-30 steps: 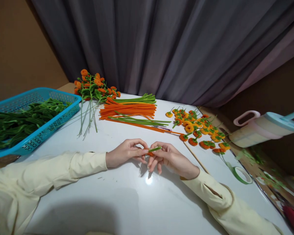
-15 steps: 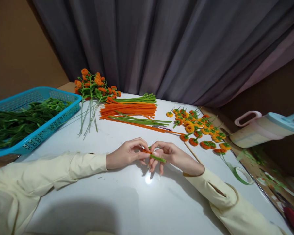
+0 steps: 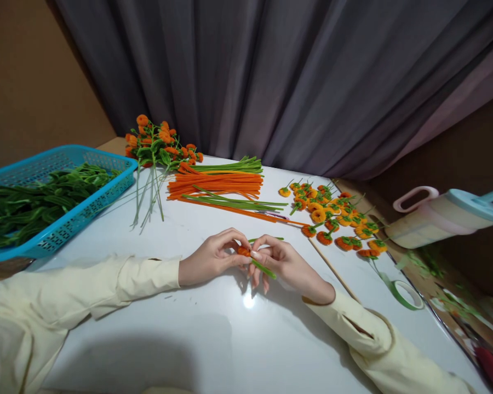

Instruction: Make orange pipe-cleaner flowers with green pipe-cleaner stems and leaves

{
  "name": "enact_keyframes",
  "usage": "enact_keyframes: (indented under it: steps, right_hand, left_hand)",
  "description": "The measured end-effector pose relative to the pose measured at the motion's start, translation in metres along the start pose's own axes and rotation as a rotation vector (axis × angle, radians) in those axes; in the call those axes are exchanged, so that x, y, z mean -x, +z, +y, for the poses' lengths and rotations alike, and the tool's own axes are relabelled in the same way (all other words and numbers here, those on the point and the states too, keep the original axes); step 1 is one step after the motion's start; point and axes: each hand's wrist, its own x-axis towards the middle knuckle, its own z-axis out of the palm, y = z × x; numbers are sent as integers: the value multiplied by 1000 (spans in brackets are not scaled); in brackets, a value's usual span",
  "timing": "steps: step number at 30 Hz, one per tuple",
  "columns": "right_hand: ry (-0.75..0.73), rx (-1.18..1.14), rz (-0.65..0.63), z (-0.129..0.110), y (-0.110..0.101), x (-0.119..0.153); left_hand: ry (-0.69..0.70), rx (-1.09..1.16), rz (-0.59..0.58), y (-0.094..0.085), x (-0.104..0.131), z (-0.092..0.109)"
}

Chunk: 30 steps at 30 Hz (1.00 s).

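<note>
1. Edges: the worktop [image 3: 189, 334] has its far edge just beyond the orange stem bundle [image 3: 217, 186], beside the curtain [image 3: 230, 82]; its right edge slants past the flower heads [image 3: 318, 213], right of the bundle, and the green tape roll [image 3: 408, 295], farther right and nearer the person.
2. Open room: a broad bare surface lies on the person's side of the bundle, below both forearms; the blue basket [image 3: 66, 235] bounds the bundle's left, the thin stick [image 3: 332, 268] its near right.
3. Item in hand: the small orange piece [image 3: 244, 251] is between the hands at the fingertips, nearer the person than the bundle; green strips [image 3: 263, 268] project on its right.
4. Hands: left hand [image 3: 217, 256] closed, pinching the orange piece; right hand [image 3: 285, 262] closed, thumb and fingers gripping the green strips.
</note>
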Motion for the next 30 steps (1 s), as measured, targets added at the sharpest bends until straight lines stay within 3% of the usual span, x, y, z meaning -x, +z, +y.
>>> enact_keyframes:
  steps: [10, 14, 17, 22, 30]
  right_hand:
    - [75, -1, -12, -15, -3, 2]
    - [60, 192, 58, -25, -8, 6]
    - [69, 397, 37, -26, -10, 10]
    - [15, 585, -14, -21, -9, 13]
    - [-113, 869, -12, -6, -16, 9]
  left_hand:
    - [72, -192, 39, -3, -1, -3]
    - [221, -422, 62, -7, -2, -7]
    - [358, -570, 69, -8, -2, -10]
    - [465, -788, -60, -11, 2, -12]
    - [430, -1044, -234, -14, 1, -15]
